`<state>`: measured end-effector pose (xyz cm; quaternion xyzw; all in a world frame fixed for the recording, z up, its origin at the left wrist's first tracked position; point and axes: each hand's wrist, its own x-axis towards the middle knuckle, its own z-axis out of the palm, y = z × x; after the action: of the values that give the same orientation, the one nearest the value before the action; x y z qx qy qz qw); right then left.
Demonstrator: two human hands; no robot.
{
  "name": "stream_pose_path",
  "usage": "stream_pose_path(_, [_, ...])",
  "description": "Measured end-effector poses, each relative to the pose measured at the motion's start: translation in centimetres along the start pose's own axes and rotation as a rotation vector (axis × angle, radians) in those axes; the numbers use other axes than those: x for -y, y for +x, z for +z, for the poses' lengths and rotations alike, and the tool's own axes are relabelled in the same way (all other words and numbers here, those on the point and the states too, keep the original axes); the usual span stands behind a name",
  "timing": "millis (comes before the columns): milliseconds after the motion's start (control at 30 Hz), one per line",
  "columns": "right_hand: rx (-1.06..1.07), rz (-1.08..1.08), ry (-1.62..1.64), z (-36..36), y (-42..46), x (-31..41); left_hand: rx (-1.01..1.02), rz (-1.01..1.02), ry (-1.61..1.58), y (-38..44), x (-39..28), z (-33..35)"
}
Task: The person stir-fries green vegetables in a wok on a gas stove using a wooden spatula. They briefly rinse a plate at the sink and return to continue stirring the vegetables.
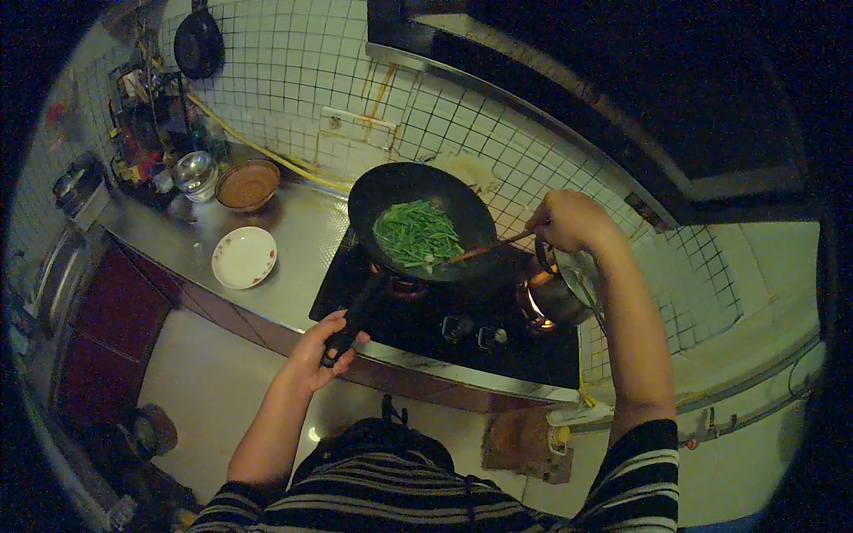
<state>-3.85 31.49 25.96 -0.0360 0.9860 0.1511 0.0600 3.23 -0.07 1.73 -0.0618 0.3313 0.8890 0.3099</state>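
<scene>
My left hand [330,350] is wrapped around the black handle [353,320] of a dark wok [473,213]. Chopped green vegetable stalks [416,233] lie heaped in the wok, which sits over the left burner of a black glass gas hob [413,333]. My right hand [566,220], above the wok's right side, grips a thin wooden utensil [490,248]; whether it is a spatula or chopsticks I cannot tell. The utensil's far end touches the edge of the stalks.
On the right burner, flames show around a metal pot [556,296] with a glass lid. A white plate [244,258], a brown bowl [248,186] and a clear glass bowl [196,174] stand on the steel counter [300,233] at left. A range hood [533,100] hangs above.
</scene>
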Motion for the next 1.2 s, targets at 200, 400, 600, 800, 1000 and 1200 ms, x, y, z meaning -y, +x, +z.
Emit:
stream_pose_path(200, [-0.103,0.026,0.063,4.7,1.6,-1.3,-0.04,-0.037,0.017,0.0,-0.4,0.6])
stream_pose_path(400, [-0.169,0.157,0.171,3.6,3.6,-2.0,-0.014,0.004,-0.041,-0.3,0.0,-0.2])
stream_pose_path(600, [-0.214,0.138,0.33,10.5,5.7,-0.8,-0.053,-0.06,-0.012,0.0,-0.2,0.1])
stream_pose_path(800, [-0.34,0.186,0.198,10.9,7.1,1.6,0.034,-0.019,-0.056,0.4,0.2,-0.4])
stream_pose_path(1000, [-0.262,0.031,0.252,12.6,6.2,4.7,-0.036,-0.017,0.008,0.0,0.1,-0.2])
stream_pose_path(1200, [-0.235,0.208,0.143,12.2,4.0,3.4,0.015,-0.014,-0.022,-0.1,0.0,0.4])
